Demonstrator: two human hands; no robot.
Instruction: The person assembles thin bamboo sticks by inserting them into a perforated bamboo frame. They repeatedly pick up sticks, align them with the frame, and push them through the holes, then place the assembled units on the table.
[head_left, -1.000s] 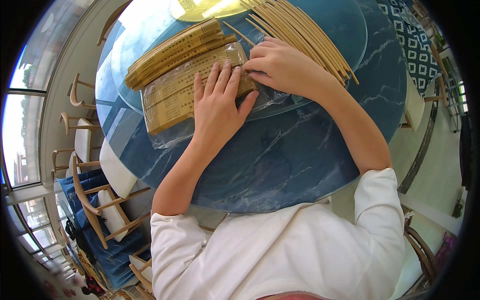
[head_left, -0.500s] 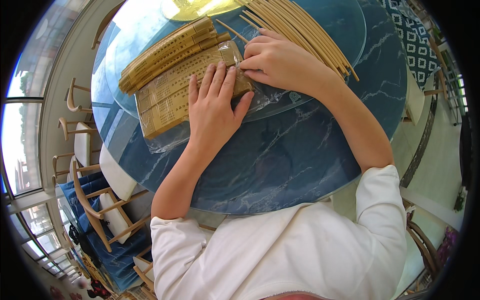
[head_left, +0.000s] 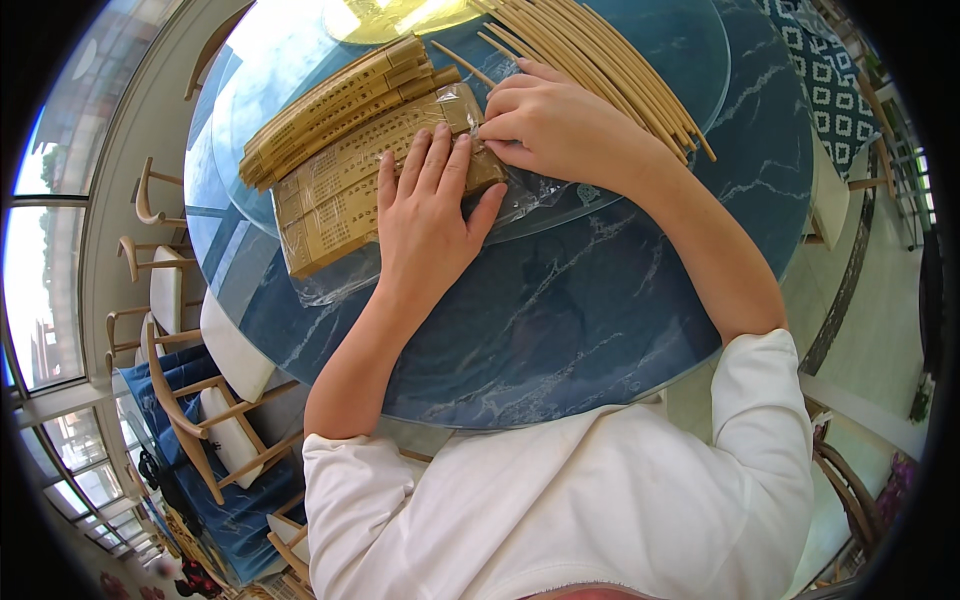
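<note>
My left hand point(head_left: 430, 210) lies flat with its fingers spread on a block of gold-coloured printed paper sleeves point(head_left: 335, 205), which is wrapped in clear plastic. At the block's right end, my right hand point(head_left: 565, 125) is closed, its thumb and forefinger pinching the clear plastic wrap point(head_left: 525, 195). Part of that pinch is hidden by the fingers. Several loose gold sleeves point(head_left: 340, 105) lie stacked along the block's far side. Thin wooden chopsticks point(head_left: 610, 70) lie in a fanned bundle beyond my right hand. One single chopstick point(head_left: 462, 62) points toward its knuckles.
All of this rests on the glass turntable of a round dark-blue marbled table point(head_left: 560, 330). A shiny yellow disc point(head_left: 400, 15) is at the far edge. Wooden chairs point(head_left: 190, 400) stand to the left, and a patterned cloth point(head_left: 825, 90) hangs at the far right.
</note>
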